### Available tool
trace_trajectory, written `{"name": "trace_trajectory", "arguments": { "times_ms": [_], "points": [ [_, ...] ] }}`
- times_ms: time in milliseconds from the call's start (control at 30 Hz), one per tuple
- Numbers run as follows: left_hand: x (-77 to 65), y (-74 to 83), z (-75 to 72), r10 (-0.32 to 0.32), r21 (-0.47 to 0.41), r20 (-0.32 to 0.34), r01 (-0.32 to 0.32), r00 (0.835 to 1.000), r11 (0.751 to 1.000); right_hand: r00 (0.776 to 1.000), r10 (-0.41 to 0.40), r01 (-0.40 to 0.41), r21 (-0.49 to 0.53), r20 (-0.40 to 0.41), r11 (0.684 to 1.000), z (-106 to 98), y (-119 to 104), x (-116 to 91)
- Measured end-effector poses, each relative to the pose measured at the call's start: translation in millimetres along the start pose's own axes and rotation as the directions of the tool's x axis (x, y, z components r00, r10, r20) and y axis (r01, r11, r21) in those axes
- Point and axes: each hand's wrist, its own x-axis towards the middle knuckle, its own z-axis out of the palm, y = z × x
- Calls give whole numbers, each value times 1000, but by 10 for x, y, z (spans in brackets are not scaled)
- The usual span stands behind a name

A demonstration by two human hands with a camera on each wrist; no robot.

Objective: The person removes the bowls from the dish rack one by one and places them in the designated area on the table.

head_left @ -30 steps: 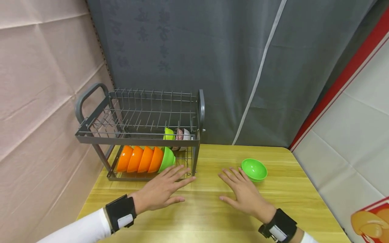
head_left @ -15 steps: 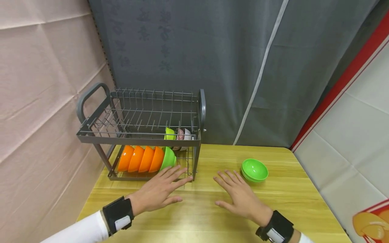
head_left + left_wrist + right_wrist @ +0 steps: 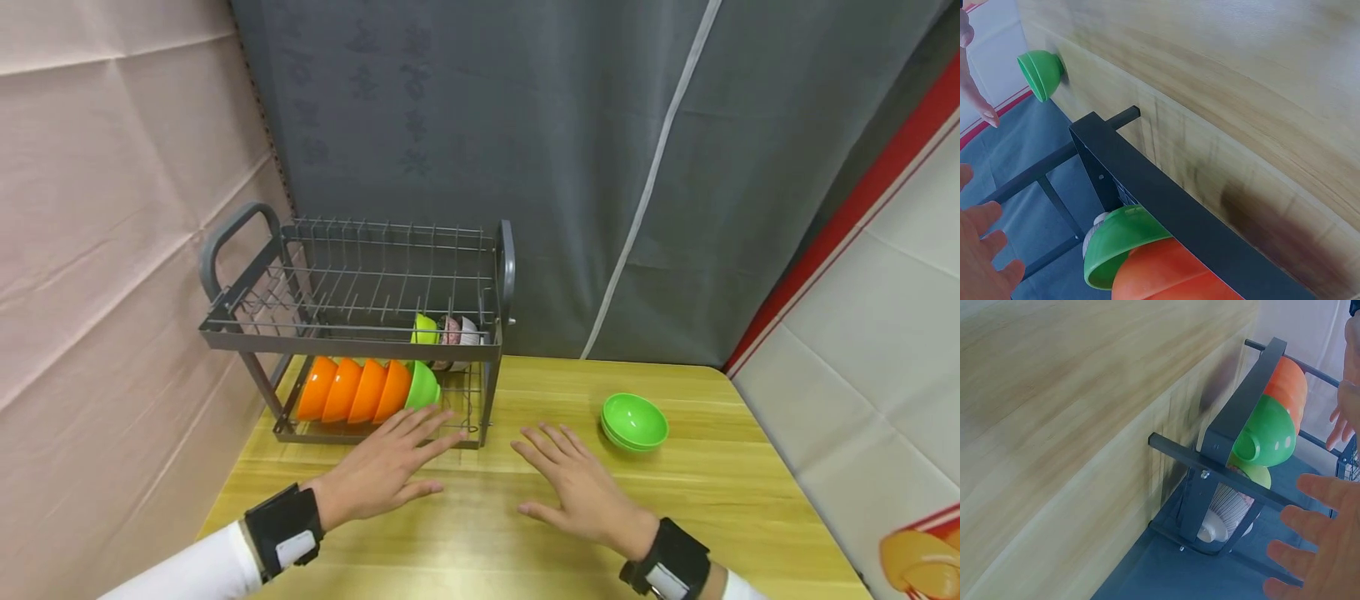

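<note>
My left hand (image 3: 382,467) is held out flat with fingers spread, in front of the dish rack's lower shelf, and holds nothing. My right hand (image 3: 581,492) is likewise spread and holds nothing, left of and nearer than two stacked green bowls (image 3: 634,422) on the table. On the lower shelf of the grey two-tier dish rack (image 3: 345,346), several orange bowls (image 3: 343,390) stand on edge in a row. A green bowl (image 3: 423,387) ends that row at the right. Behind it stand a lime bowl (image 3: 424,330), a pinkish patterned bowl (image 3: 450,332) and a white ribbed bowl (image 3: 1227,509).
The wood-patterned table (image 3: 480,533) runs back to a grey curtain (image 3: 555,183). A pale cloth wall (image 3: 112,275) borders the left, close to the rack. At the right is a white panel (image 3: 855,350) with a red stripe.
Both hands have shifted slightly left, the right one more so, away from the green bowls. The rack and bowls sit slightly further right in the head view.
</note>
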Motion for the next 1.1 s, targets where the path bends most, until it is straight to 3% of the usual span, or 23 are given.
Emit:
{"name": "trace_trajectory", "arguments": {
  "times_ms": [733,933,1100],
  "points": [
    [-107,-95,-6,-64,-40,18,65,998,997,997,-76,76,-5,7,997,54,-168,150],
    [-81,-155,18,-157,-87,-11,155,988,984,997,-74,74,-4,9,997,61,-186,167],
    [-54,-232,35,-279,-203,-26,268,960,942,996,-83,83,6,7,997,69,-202,182]
  ]
}}
